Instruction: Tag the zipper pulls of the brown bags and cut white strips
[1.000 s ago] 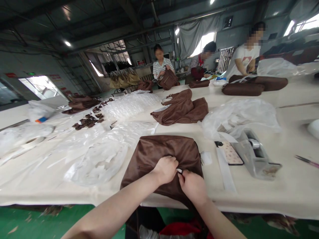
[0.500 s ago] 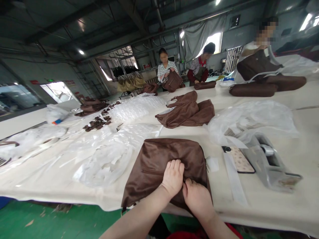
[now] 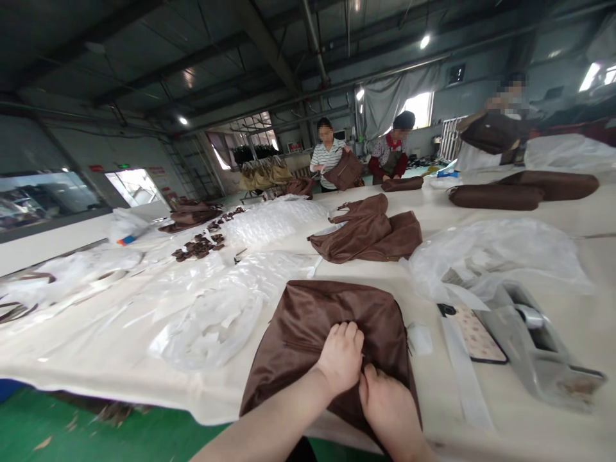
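A brown handbag lies flat on the table right in front of me, with a zip line across its face. My left hand rests on the bag with curled fingers closed on the material near that line. Just right of it and lower, my right hand is closed in a pinch at the bag's surface. Between the two hands the pinched spot is mostly covered, so a zip pull there cannot be made out.
Clear plastic bags lie left, others right. Beside the right ones are a patterned phone and a white strip. More brown bags lie beyond. Several co-workers handle brown bags across the table.
The view has shifted slightly, so the table things sit lower. Both hands stay close together on the bag. At the far right, a co-worker has lifted a brown bag higher.
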Action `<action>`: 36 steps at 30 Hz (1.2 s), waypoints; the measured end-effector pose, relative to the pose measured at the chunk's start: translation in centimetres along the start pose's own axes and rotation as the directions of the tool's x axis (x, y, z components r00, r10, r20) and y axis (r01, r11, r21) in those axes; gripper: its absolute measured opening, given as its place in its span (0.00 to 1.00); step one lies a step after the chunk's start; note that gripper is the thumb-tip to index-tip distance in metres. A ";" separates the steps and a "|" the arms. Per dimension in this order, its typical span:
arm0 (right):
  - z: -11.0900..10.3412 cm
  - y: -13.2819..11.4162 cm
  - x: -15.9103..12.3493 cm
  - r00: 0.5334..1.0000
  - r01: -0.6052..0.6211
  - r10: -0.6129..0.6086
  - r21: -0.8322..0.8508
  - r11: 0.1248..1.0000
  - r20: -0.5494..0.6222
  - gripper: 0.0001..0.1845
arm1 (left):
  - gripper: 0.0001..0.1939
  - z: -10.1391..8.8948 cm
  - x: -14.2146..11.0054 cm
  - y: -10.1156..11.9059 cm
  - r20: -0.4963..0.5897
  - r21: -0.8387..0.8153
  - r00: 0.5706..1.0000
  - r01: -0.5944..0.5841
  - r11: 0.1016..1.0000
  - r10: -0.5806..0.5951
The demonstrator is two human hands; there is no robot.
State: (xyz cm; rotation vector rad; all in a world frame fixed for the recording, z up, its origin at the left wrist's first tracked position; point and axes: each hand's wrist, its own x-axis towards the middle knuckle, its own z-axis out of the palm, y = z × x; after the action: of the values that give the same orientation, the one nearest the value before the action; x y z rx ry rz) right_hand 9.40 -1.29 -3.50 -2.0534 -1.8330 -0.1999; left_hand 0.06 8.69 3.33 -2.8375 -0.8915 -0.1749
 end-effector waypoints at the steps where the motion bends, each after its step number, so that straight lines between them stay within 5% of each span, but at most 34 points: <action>1: 0.0 0.0 0.0 1.000 -0.001 0.001 -0.002 1.000 0.000 0.12 | 0.11 0.6 -0.2 0.2 -0.016 0.002 1.000 0.025 1.000 -0.025; 6: 0.0 0.0 0.1 1.000 0.024 -0.024 0.005 1.000 -0.003 0.12 | 0.14 2.0 -0.6 0.4 -0.068 0.004 0.997 0.030 1.000 -0.030; 11: -0.1 0.0 -0.2 0.999 0.039 -0.039 0.036 0.999 -0.009 0.12 | 0.16 -0.6 -0.7 -0.1 -0.036 -0.093 0.999 -0.030 0.995 0.027; 14: -0.3 0.3 -0.5 0.999 0.029 -0.027 0.085 0.996 -0.031 0.12 | 0.35 -2.6 -2.2 -1.6 -0.065 -0.176 0.993 -0.109 0.978 0.099; 17: -0.9 0.6 -0.1 0.992 0.056 -0.031 0.202 0.978 -0.125 0.10 | 0.56 -2.4 -4.5 -3.9 -0.140 -0.161 0.989 0.021 0.987 -0.044; 19: -1.6 0.7 0.6 0.980 0.143 -0.106 0.224 0.964 -0.167 0.09 | 0.64 -1.2 -5.6 -5.3 -0.145 -0.147 0.980 0.114 0.983 -0.135; 23: -2.4 0.6 2.8 0.922 0.382 -0.377 0.047 0.923 -0.094 0.11 | 0.68 0.8 -6.4 -6.8 -0.087 -0.182 0.987 0.116 0.976 -0.133; 28: -2.6 0.5 4.2 0.859 0.512 -0.510 -0.112 0.852 0.043 0.13 | 0.67 0.8 -5.9 -7.2 -0.062 -0.239 0.989 0.117 0.964 -0.135; 36: -2.6 2.1 3.3 0.955 0.287 -0.279 0.071 0.955 -0.105 0.03 | 0.70 1.3 -6.0 -7.3 -0.099 -0.257 0.985 0.112 0.960 -0.141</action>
State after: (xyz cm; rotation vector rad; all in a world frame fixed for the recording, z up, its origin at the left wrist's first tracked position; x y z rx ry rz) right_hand 12.27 0.64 -0.33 -1.6892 -2.0340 -0.2843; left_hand -8.96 11.48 1.94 -2.9585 -1.0972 -0.4979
